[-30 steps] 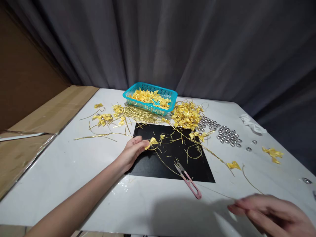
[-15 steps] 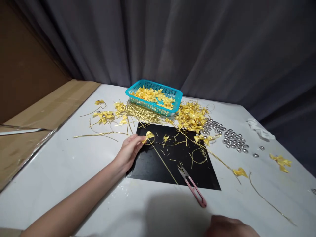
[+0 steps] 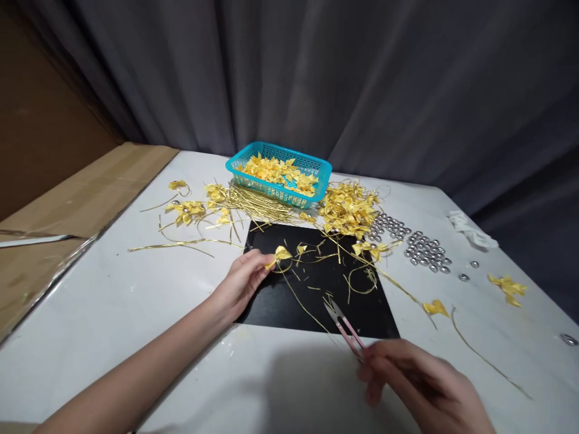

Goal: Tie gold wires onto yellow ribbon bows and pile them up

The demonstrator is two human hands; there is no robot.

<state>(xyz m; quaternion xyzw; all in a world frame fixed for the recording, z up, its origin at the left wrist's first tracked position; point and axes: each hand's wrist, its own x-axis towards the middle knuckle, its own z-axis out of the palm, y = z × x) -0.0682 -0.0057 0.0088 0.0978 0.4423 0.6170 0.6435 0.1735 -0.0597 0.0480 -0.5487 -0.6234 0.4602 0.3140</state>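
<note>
Bow [image 3: 283,253] sits pinched in left hand [image 3: 244,280]; right hand [image 3: 420,374], closure unclear, touches snips [image 3: 345,336]: likely pick-up, needing firm grip.

Yellow bow [image 3: 283,253], pink-handled snips [image 3: 353,333]

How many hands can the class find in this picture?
2: the left hand pinches a yellow ribbon bow above the black mat; the right hand is at the pink snips.
</note>
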